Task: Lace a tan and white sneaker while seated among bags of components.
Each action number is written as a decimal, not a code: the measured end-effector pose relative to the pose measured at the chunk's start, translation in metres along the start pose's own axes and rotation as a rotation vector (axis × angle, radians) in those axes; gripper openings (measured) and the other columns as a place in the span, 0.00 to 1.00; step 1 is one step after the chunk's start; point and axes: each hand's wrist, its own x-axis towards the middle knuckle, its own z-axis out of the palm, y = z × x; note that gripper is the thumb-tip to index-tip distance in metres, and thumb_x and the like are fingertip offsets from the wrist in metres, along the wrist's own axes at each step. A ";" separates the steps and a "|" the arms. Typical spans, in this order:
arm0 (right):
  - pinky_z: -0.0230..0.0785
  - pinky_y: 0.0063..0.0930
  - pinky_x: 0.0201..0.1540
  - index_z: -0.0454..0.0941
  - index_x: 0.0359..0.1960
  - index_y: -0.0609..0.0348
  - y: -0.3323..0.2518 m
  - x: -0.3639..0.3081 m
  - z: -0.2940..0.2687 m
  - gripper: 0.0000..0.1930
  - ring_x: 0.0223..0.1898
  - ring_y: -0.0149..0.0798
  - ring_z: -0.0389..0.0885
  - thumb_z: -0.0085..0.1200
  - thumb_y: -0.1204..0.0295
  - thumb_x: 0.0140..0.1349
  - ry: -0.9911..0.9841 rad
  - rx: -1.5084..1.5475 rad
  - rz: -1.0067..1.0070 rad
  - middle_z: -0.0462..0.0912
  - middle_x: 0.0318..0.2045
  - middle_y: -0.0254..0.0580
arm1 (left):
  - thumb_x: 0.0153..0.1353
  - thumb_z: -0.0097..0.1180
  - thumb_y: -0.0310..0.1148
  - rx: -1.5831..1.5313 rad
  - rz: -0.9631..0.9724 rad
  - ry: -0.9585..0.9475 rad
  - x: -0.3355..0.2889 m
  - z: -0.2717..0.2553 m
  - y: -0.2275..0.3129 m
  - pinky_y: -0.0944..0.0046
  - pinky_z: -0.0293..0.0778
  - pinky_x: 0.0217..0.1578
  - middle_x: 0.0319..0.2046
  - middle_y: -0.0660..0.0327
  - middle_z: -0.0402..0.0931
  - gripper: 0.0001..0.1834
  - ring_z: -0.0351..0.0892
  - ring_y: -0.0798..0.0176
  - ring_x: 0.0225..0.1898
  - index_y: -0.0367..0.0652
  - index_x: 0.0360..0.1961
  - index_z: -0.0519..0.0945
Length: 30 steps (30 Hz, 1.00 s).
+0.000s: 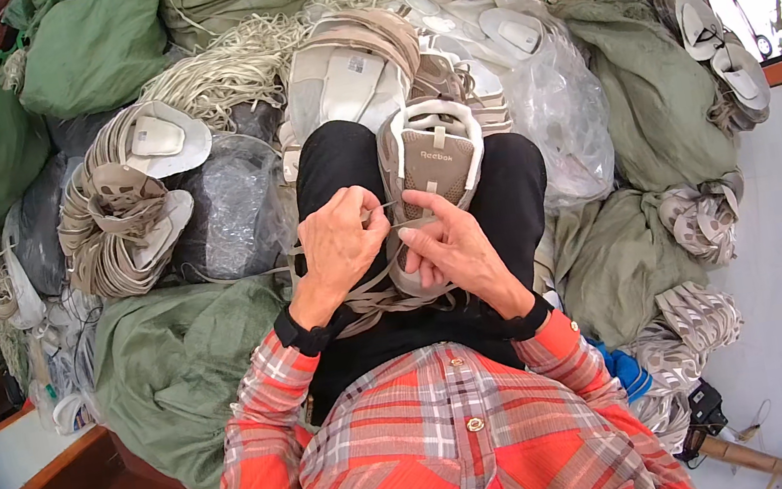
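Note:
Between my knees rests a brown and cream shoe upper [438, 151], its tongue facing up. Over its toe end a thin beige shoelace [386, 281] is strung, with loose loops trailing toward my lap. To the left of the upper, my left hand [342, 242] is closed in a pinch on a strand of the lace. My right hand [452, 243] lies over the upper's right side, its index finger stretched toward the left hand and the other fingers curled about the lace; the exact grip is partly hidden. Strands run between the two hands.
Stacked shoe uppers [354, 63] lie beyond my knees, with more fanned stacks [117, 204] at left. A heap of beige laces [228, 66] sits behind. Green sacks [187, 366] and clear plastic bags [559, 118] surround me. At lower right lies a wooden-handled tool [746, 454].

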 end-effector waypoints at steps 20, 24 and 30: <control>0.66 0.23 0.17 0.63 0.59 0.66 -0.012 0.009 -0.009 0.21 0.15 0.30 0.76 0.44 0.69 0.67 -0.025 -0.104 0.026 0.78 0.18 0.43 | 0.52 0.58 0.30 -0.097 0.099 0.070 0.002 0.011 -0.001 0.57 0.71 0.24 0.26 0.58 0.78 0.04 0.78 0.51 0.24 0.42 0.26 0.77; 0.72 0.39 0.24 0.72 0.42 0.68 -0.021 0.027 -0.009 0.11 0.22 0.49 0.81 0.45 0.74 0.62 0.039 -0.671 -0.078 0.78 0.17 0.57 | 0.53 0.58 0.31 -0.050 0.023 0.064 0.000 0.014 0.003 0.56 0.71 0.25 0.24 0.57 0.78 0.05 0.78 0.50 0.25 0.41 0.26 0.78; 0.72 0.46 0.27 0.68 0.35 0.64 -0.006 0.033 -0.011 0.06 0.27 0.57 0.80 0.47 0.75 0.59 0.108 -1.058 -0.328 0.77 0.18 0.58 | 0.56 0.56 0.34 -0.067 0.095 0.041 -0.001 0.014 0.005 0.52 0.70 0.24 0.23 0.56 0.77 0.08 0.77 0.47 0.25 0.41 0.26 0.77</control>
